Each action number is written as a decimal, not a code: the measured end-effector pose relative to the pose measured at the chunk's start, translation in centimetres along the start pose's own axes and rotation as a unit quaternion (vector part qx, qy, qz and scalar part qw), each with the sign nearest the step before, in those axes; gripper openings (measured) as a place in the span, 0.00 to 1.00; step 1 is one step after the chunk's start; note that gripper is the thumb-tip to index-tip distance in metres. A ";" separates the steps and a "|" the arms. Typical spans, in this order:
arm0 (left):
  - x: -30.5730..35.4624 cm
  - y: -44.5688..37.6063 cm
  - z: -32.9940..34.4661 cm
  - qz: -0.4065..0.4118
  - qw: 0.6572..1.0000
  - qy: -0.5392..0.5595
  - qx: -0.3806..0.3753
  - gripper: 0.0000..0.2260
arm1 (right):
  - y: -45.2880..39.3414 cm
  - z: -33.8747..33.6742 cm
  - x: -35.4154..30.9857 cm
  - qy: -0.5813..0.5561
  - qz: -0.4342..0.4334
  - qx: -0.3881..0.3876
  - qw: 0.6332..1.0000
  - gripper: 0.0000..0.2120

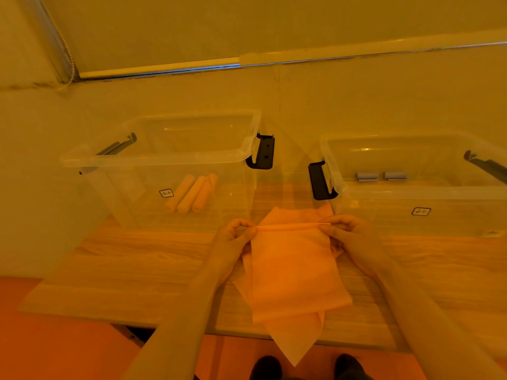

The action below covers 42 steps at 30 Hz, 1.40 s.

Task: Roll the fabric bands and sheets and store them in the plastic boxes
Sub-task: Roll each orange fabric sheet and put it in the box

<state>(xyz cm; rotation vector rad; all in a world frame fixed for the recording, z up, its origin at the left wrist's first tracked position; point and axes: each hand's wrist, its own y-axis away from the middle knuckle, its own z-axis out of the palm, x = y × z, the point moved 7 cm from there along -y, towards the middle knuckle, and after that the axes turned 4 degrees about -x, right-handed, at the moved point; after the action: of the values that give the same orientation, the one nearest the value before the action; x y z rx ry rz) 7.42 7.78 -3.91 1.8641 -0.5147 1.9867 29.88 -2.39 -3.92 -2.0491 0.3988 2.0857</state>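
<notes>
An orange fabric sheet [290, 272] lies on the wooden table [109, 270], on top of other sheets, one corner hanging over the front edge. Its far edge is turned over into a thin fold. My left hand [233, 237] pinches the left end of that fold and my right hand [348, 234] pinches the right end. The clear left plastic box [153, 160] holds three rolled orange sheets [192, 193]. The clear right plastic box [411, 190] holds two small grey rolls [381, 176].
Both boxes have black clip handles [263, 154] on their sides and stand at the back of the table against the wall. The gap between the boxes lies just beyond the sheet. My shoes [307, 368] show below the table's front edge.
</notes>
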 end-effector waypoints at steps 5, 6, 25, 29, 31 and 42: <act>-0.1 0.0 -0.1 -0.006 1.000 0.023 0.000 0.05 | 0.2 0.2 -0.2 -0.019 0.003 -0.009 1.000 0.05; -0.1 0.1 -0.1 -0.015 0.999 0.037 0.003 0.05 | 0.2 0.3 -0.2 -0.027 -0.001 -0.016 1.000 0.06; -0.9 -0.3 -0.4 -0.035 0.996 0.076 0.006 0.09 | 0.0 0.1 -0.1 0.008 -0.008 -0.008 1.000 0.05; -0.8 -0.2 -0.5 -0.028 0.998 0.062 0.006 0.06 | -0.1 -0.1 0.0 0.012 -0.008 -0.008 1.000 0.10; -0.7 -0.2 -0.5 -0.018 0.999 0.032 0.005 0.05 | -0.1 0.0 0.0 0.021 -0.009 -0.010 1.000 0.08; -0.3 -0.1 -0.2 -0.030 0.999 0.023 0.002 0.07 | -0.1 0.2 0.1 0.012 0.004 -0.011 1.000 0.06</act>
<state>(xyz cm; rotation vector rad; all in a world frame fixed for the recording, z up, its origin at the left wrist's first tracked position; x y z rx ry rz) 7.28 7.95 -4.26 1.8106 -0.4368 1.9870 29.75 -2.20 -3.99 -2.0911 0.3917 2.0802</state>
